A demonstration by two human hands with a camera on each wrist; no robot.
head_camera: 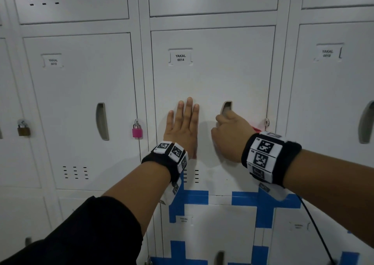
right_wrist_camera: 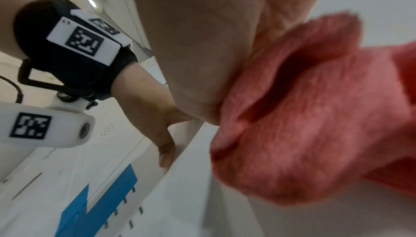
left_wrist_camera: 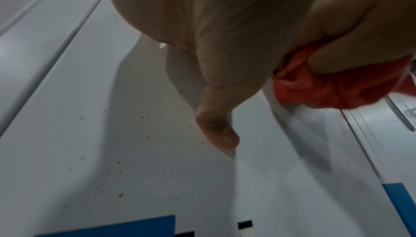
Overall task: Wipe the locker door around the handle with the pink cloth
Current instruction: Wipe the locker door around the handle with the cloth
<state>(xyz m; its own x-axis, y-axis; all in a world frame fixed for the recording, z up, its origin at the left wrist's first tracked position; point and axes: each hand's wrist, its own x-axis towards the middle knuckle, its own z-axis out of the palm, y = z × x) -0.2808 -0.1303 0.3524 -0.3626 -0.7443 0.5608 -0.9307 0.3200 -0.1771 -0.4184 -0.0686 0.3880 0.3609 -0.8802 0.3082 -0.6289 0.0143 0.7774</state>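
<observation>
The white locker door (head_camera: 212, 78) labelled 0014 fills the middle of the head view. Its recessed handle (head_camera: 227, 106) shows only at its upper end. My left hand (head_camera: 183, 125) lies flat on the door with straight fingers, left of the handle. My right hand (head_camera: 230, 137) is curled over the lower part of the handle and grips the pink cloth (right_wrist_camera: 303, 116), bunched against the door. Only a corner of the cloth (head_camera: 256, 129) shows in the head view; the left wrist view catches the cloth (left_wrist_camera: 333, 87) under my right hand's fingers.
A pink padlock (head_camera: 137, 131) hangs on the locker to the left and a brass padlock (head_camera: 23, 129) further left. A metal hasp (head_camera: 267, 122) sticks out at the door's right edge. Blue tape strips (head_camera: 192, 197) cross the lockers below. A black cable (head_camera: 315, 224) trails from my right wrist.
</observation>
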